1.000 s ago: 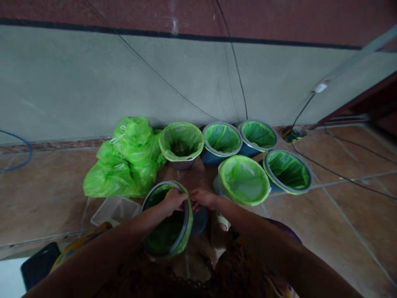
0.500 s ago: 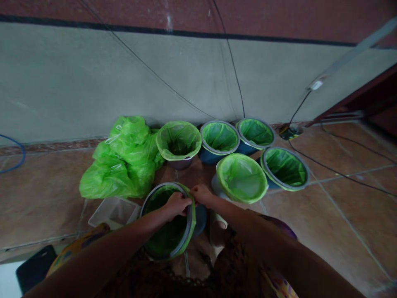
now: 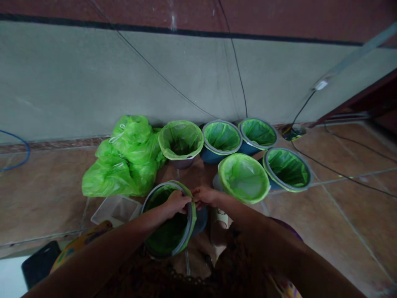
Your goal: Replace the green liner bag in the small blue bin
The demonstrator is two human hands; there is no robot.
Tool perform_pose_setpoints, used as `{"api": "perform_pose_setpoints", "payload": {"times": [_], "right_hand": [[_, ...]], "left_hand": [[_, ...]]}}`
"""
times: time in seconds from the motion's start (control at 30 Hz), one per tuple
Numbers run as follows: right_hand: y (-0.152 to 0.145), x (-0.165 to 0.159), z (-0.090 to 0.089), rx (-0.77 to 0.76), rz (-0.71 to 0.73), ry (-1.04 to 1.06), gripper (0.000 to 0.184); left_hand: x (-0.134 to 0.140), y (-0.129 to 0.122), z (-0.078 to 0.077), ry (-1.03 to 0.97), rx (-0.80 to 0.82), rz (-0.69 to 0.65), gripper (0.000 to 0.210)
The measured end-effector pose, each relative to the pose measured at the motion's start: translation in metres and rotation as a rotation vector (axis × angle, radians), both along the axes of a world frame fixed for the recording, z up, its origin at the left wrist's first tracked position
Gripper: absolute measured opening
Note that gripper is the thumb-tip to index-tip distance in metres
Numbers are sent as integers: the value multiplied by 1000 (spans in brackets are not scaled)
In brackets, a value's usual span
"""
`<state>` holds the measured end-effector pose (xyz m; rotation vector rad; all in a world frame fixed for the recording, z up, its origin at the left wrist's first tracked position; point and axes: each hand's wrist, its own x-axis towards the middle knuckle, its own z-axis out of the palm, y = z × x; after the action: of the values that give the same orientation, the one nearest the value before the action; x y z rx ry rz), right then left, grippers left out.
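Observation:
In front of me a round trash bin (image 3: 190, 223) with a grey rim ring leans to the right, lined with a green garbage bag (image 3: 166, 238). My left hand (image 3: 179, 202) reaches over its opening and is closed on the bag and rim at the right side. Just outside that rim is my right hand (image 3: 205, 196), its fingers bent against the folded-over edge of the bag; its fingertips are partly hidden. The bin's inside is dark. Part of its blue body shows below my right hand.
Knotted green bags (image 3: 124, 161) are piled by the wall at left, behind a clear plastic tub (image 3: 116, 207). Several lined bins stand ahead and right, the nearest a white bin (image 3: 245, 178). A black cable (image 3: 338, 167) crosses the floor at right. A phone-like dark object (image 3: 40, 265) lies lower left.
My right hand's fingers have shifted from a tight pinch at the bag's edge to a looser, lower hold. My left hand stays at the rim. The view has moved slightly left.

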<state>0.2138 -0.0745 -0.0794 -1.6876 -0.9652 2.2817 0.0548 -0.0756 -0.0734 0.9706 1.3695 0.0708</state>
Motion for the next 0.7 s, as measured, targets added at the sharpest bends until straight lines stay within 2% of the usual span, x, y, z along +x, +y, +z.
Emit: {"api": "perform_pose_setpoints", "payload": {"times": [0.27, 0.43, 0.57, 0.7], "right_hand": [[2, 4, -2, 75, 80, -68, 17], [3, 7, -4, 108, 131, -101, 16], [2, 6, 0, 184, 110, -233, 9], [2, 2, 6, 244, 81, -271, 19]], "left_hand": [[0, 2, 3, 50, -29, -100, 16], [2, 1, 8, 64, -34, -118, 19], [3, -1, 6, 49, -32, -123, 21], [5, -1, 1, 19, -31, -146, 23]]}}
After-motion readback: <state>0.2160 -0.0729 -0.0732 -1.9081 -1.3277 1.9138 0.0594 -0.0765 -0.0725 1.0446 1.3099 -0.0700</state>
